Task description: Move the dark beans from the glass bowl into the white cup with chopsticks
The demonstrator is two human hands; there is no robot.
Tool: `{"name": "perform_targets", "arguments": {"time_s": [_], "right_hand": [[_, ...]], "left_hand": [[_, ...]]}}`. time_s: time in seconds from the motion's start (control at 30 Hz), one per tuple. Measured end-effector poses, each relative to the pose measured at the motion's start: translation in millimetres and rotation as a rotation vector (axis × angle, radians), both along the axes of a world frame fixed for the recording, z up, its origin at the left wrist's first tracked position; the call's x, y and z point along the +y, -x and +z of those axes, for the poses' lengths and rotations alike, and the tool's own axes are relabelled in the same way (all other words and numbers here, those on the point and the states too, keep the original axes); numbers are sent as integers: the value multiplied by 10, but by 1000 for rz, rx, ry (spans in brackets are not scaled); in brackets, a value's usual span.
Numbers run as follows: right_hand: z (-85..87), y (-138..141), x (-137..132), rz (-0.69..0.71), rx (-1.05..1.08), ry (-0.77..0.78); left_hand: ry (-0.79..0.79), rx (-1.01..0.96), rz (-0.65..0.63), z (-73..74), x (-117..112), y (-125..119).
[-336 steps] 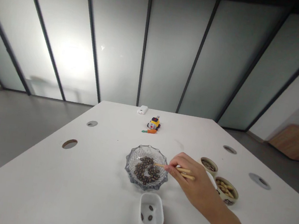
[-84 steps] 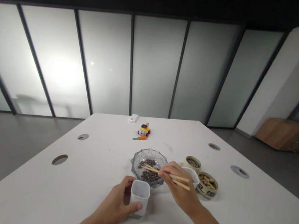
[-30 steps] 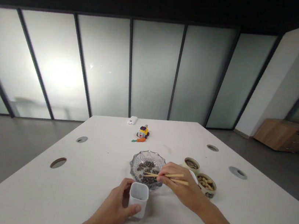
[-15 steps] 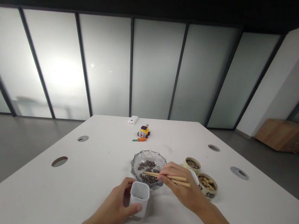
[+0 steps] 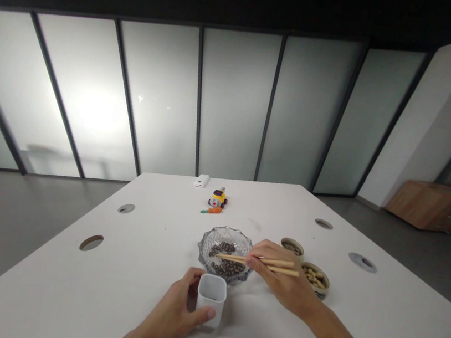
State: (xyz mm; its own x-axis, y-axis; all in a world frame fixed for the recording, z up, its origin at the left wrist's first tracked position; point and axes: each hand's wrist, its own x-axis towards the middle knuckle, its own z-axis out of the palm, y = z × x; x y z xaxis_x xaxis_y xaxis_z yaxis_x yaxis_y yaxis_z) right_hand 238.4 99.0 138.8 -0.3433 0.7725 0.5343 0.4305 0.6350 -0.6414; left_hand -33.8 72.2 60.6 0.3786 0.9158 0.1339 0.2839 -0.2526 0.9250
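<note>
My left hand (image 5: 173,315) is wrapped round a small white plastic cup (image 5: 211,299) that stands on the white table (image 5: 122,272). Just beyond the cup sits a scalloped glass bowl (image 5: 205,242) holding several dark seeds (image 5: 225,267). My right hand (image 5: 283,280) is closed on a pair of wooden chopsticks (image 5: 256,262). The chopsticks lie almost level, with their tips over the seeds in the bowl. I cannot tell whether a seed is caught between the tips.
Two small round tins stand right of the bowl: one with dark seeds (image 5: 292,246), one with peanuts (image 5: 316,277). A yellow toy (image 5: 218,197), an orange toy carrot (image 5: 212,210) and a white box (image 5: 201,180) lie at the far edge. Round cable holes (image 5: 91,242) dot the table.
My right hand has drawn slightly right and the chopsticks have levelled, tips still over the bowl. My left hand has kept its hold on the cup.
</note>
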Motion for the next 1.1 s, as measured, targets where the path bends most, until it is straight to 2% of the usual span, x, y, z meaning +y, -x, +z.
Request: {"name": "perform_targets", "arguments": {"time_s": [0.13,0.27,0.33,0.4,0.47,0.6,0.8,1.1], "right_hand": [[187,-108,-40,-46,68,66],[376,-215,-116,33,166,346],[433,-218,-155,43,169,433],[458,-182,-181,-4,144,402],[447,-123,-184,-81,114,282],[313,-1,-140,-144,4,93],[89,115,-99,-54,-48,120],[57,127,-96,-12,-78,82]], "left_hand": [[7,7,9,44,-10,-7],[0,-6,2,71,-21,-16],[1,-14,-5,73,-23,-18],[-2,-14,-7,68,-22,-17],[-5,-14,-7,59,-18,-15],[1,-16,-9,31,-6,-7],[-8,-6,-8,21,0,2],[-5,-23,-5,38,-11,-9]]}}
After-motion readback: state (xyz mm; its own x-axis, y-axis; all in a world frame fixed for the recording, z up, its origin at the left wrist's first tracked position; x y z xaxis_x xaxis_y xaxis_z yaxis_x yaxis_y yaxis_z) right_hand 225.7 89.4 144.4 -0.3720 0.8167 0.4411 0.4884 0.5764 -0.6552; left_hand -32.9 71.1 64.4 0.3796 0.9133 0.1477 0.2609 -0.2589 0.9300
